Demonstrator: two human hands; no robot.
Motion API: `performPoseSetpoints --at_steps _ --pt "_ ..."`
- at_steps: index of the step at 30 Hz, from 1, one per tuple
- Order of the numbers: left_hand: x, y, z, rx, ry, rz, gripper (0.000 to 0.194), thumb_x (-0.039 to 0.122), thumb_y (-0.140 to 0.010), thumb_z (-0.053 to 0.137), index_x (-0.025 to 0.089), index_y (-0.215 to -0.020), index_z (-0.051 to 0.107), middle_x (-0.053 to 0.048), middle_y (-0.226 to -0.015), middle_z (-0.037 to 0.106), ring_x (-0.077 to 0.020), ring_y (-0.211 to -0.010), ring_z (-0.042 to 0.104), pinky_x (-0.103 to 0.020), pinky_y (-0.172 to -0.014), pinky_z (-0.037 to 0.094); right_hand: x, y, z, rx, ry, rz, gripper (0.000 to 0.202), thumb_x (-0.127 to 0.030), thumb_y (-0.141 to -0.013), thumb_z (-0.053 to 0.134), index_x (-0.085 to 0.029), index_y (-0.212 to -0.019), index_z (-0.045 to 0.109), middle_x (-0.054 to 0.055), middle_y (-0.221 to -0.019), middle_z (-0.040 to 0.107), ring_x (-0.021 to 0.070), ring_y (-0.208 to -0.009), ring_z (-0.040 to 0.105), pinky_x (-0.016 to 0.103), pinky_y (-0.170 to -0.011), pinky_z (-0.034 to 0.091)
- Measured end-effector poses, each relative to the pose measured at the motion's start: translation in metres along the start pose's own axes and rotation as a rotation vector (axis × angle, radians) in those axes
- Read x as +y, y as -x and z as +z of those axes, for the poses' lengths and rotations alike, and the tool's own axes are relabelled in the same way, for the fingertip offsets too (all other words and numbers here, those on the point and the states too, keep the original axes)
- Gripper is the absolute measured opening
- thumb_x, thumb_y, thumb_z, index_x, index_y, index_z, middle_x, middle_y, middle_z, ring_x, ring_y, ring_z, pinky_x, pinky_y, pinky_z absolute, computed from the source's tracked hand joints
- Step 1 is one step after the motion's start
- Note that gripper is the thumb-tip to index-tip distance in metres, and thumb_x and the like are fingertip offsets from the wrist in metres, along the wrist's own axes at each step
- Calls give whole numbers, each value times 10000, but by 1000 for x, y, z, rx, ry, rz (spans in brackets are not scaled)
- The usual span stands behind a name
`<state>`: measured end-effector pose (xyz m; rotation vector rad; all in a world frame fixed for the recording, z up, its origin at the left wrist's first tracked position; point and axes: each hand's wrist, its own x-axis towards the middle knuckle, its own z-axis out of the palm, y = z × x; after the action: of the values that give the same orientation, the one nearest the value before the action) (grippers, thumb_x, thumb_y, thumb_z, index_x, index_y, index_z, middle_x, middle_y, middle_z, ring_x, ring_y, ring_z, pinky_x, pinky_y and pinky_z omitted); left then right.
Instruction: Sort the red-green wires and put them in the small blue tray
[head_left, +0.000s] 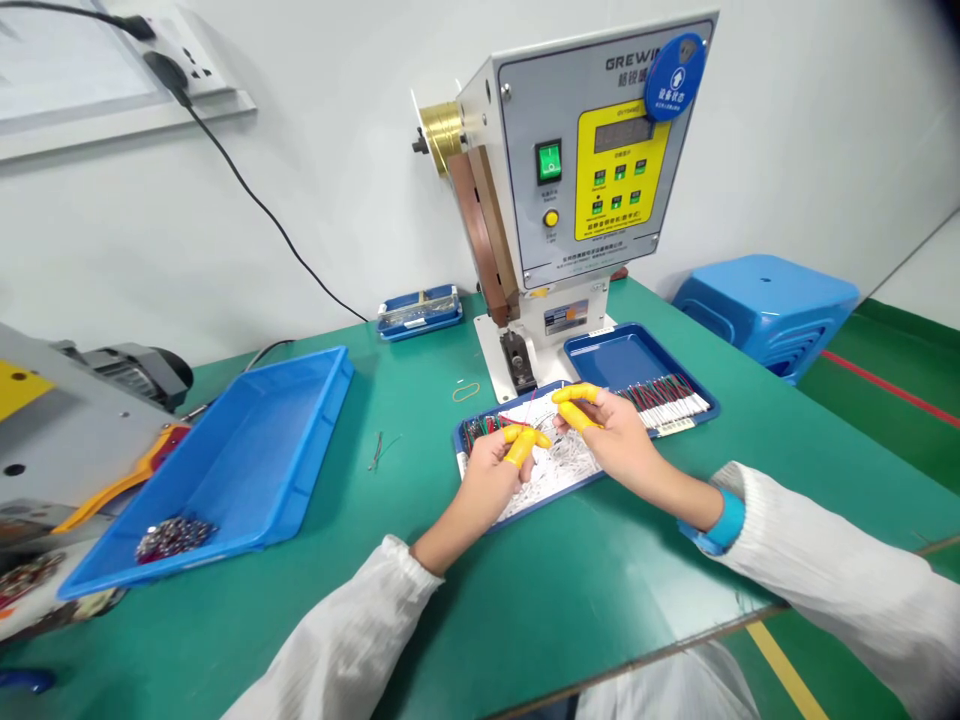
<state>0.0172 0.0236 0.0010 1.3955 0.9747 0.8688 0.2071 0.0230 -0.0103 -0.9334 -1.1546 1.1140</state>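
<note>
My left hand [504, 462], with yellow finger covers, is pinched over a blue-rimmed tray [459, 440] holding white pieces [559, 465] and dark, red and green wires. A thin red wire [531, 408] rises near its fingertips; what it grips is too small to tell. To the right, my right hand [604, 425] has its covered fingers curved close together above the same tray; anything between them is too small to make out. Behind the hands stands a GREWIN machine [517, 365] with a dark press head. A second blue tray [637, 355] holds a row of wires with white ends [675, 400].
A large blue bin [300, 450] with small metal parts [174, 538] stands at left, beside another machine [60, 430]. A small blue tray [420, 312] sits near the wall. Loose wires [379, 452] and a rubber band [466, 392] lie on the green table. A blue stool [772, 300] is at right.
</note>
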Motion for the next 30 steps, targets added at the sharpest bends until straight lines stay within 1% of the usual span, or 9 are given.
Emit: performPoseSetpoints --at_steps 3,6,10,14,17,21,24,27,30 --pt "-1 0 0 -8 -1 8 301 436 -898 617 141 -860 665 67 -488 496 -59 -386 343 -192 -406 266 1 3 2 -13 27 -40 246 -384 -871 760 -220 -1043 697 37 -925 720 174 -810 695 351 -793 580" --pt "-2 0 0 -24 -10 9 308 437 -904 609 136 -894 674 67 -487 501 -61 -382 348 -195 -407 265 -1 6 4 -2 23 -47 290 -375 -859 780 -226 -1090 688 46 -966 717 182 -879 699 356 -830 589" --pt "-4 -1 0 -50 -31 27 304 431 -925 588 141 -892 674 73 -485 495 -57 -379 339 -195 -415 265 -6 9 6 -50 4 -70 323 -338 -845 798 -235 -1124 671 41 -950 721 174 -856 704 349 -821 600" --pt "-6 -1 -2 -68 -90 62 316 408 -951 565 157 -772 630 67 -488 497 -54 -391 366 -196 -436 294 -7 11 8 -113 -31 -52 315 -320 -852 794 -239 -1129 668 34 -943 731 179 -866 724 355 -828 612" --pt "-6 -1 -2 -83 -114 71 358 409 -971 546 161 -718 602 60 -489 496 -54 -401 384 -197 -442 302 -7 11 9 -123 -21 -35 321 -314 -844 800 -244 -1127 668 29 -939 737 184 -874 733 366 -842 615" --pt "-7 -2 -2 -92 -78 48 329 448 -974 559 157 -863 664 58 -524 529 -61 -403 395 -197 -432 310 -7 10 9 -104 -19 -42 331 -306 -833 807 -240 -1123 661 28 -930 737 186 -876 731 373 -856 611" --pt "-10 -2 -3 -88 -52 40 369 494 -980 556 150 -948 687 53 -554 545 -58 -406 400 -194 -427 311 -6 9 7 -66 -4 -62 332 -304 -833 803 -232 -1121 655 32 -933 730 179 -855 720 366 -840 603" --pt "-11 -2 -3 -84 -24 34 397 519 -977 564 144 -991 695 50 -570 547 -54 -408 402 -190 -424 306 -5 8 6 -33 8 -87 342 -304 -838 793 -226 -1137 645 33 -943 720 168 -827 702 354 -814 590" --pt "-10 -1 -3 -80 -2 33 408 537 -960 586 143 -989 688 46 -580 550 -54 -411 401 -190 -425 309 -5 7 6 -14 -1 -93 368 -303 -833 796 -221 -1154 637 32 -935 714 167 -820 688 350 -798 579"
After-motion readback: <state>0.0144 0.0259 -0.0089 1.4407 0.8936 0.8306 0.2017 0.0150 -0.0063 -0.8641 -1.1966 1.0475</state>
